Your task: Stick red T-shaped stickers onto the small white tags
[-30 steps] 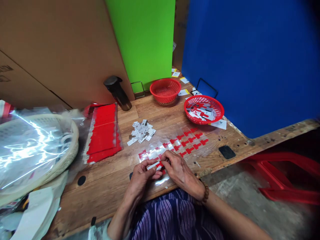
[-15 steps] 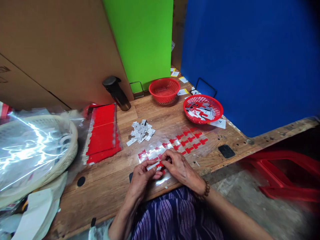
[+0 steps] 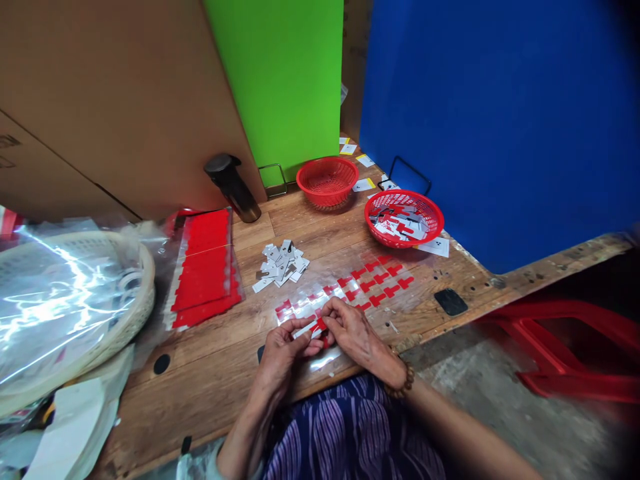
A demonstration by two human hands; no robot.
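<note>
Between the fingers of my left hand [image 3: 290, 343] is a small flat white piece [image 3: 303, 331], pinched near the table's front edge. My right hand [image 3: 354, 333] is closed at its right end, its thumb and fingertips pinching a red sticker [image 3: 319, 323] against the piece. Both hands are over a clear sheet [image 3: 345, 267] that bears rows of red T-shaped stickers [image 3: 379, 279]. Beyond the sheet lies a loose pile of flat white and grey pieces [image 3: 283, 263]. Part of the sheet is hidden under my hands.
A red basket [image 3: 439, 227] holds white pieces with red on them; another red basket [image 3: 327, 200] stands behind it. Stacked red sheets [image 3: 205, 273], a dark bottle [image 3: 234, 188] and a large plastic-covered basket [image 3: 147, 287] are at left. Green [image 3: 285, 80] and blue [image 3: 490, 133] panels rise behind.
My hands stay nearly in place over the sheet. The red sticker now shows more over the end of the white piece. The view has shifted very slightly.
</note>
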